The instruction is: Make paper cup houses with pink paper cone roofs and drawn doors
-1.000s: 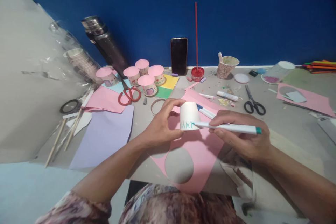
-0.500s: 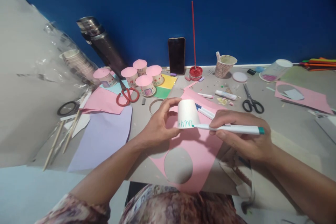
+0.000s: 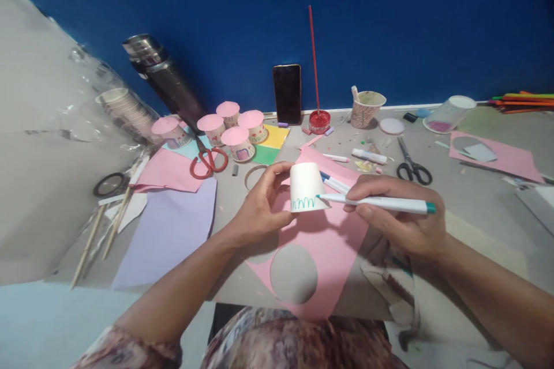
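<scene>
My left hand (image 3: pixel 264 199) grips a white paper cup (image 3: pixel 304 181) that is turned upside down, thumb near its rim and fingers round its far side. Green zigzag strokes run along the cup near the rim. A white felt-tip pen (image 3: pixel 389 203) with a green end sits in my right hand (image 3: pixel 402 216), its tip touching the cup at the right end of the strokes. Below the cup lies pink paper (image 3: pixel 322 248) with a round hole cut out. A blue-and-white pen (image 3: pixel 335 183) rests on that paper, partly behind the cup and my right hand.
At the back left stand several decorated cups with pink paper tops (image 3: pixel 235 136), beside red-handled scissors (image 3: pixel 208 162) and a black flask (image 3: pixel 168 78). A phone (image 3: pixel 287 94) leans on the blue wall. Black scissors (image 3: pixel 413 167) lie to the right; lilac paper (image 3: pixel 168 236) to the left.
The green line has grown by a stroke to the right, and the pen tip has moved slightly up the cup. Both hands keep their hold. The camera view has shifted slightly.
</scene>
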